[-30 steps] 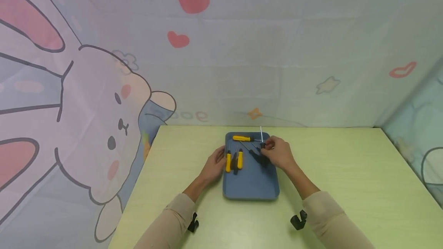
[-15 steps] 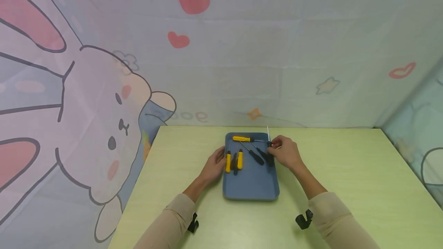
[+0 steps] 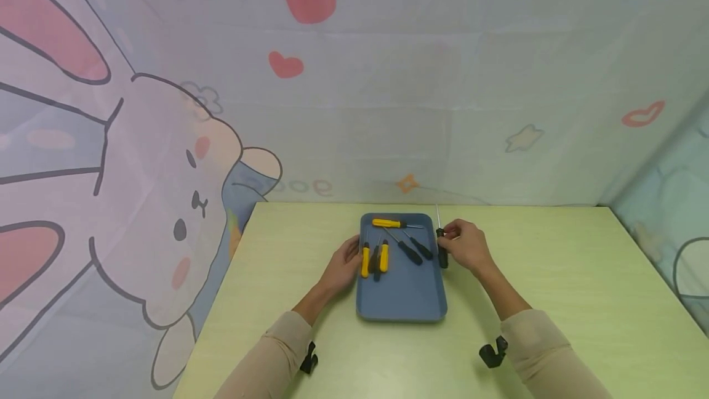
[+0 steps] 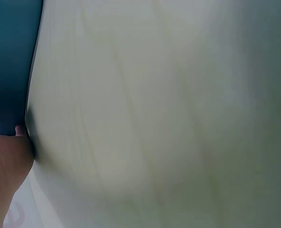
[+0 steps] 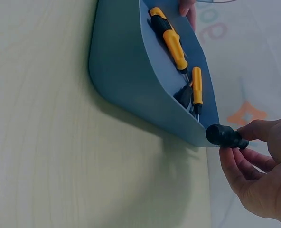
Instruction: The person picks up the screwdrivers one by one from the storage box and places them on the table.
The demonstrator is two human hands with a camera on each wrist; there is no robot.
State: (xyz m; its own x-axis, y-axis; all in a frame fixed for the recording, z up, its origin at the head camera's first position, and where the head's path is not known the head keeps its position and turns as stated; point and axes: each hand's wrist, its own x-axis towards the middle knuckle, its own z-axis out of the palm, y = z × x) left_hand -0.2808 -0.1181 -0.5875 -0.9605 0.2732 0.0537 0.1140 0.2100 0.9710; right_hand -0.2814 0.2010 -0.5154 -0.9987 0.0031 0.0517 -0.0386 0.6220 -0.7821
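Observation:
A blue-grey tray (image 3: 401, 295) stands on the table with several yellow- and black-handled screwdrivers in it. My right hand (image 3: 468, 246) pinches a black screwdriver (image 3: 442, 256) by its handle, just outside the tray's right wall, with the shaft pointing away. In the right wrist view that screwdriver (image 5: 220, 136) shows handle end first, between thumb and fingers. My left hand (image 3: 341, 265) holds the tray's left wall, fingers at the rim. One yellow screwdriver (image 3: 388, 223) lies crosswise at the tray's back. Two black ones (image 3: 410, 252) lie slanted at its right, and more (image 3: 384, 256) are grouped at its left.
The pale yellow-green table (image 3: 559, 288) extends on both sides of the tray. A fabric backdrop (image 3: 399, 116) with printed hearts and a rabbit hangs behind its far edge. Black wrist mounts (image 3: 493, 353) sit beside the sleeves.
My right hand has carried the black screwdriver rightward, from over the tray to just beyond its right wall. My left hand and the tray have stayed in place.

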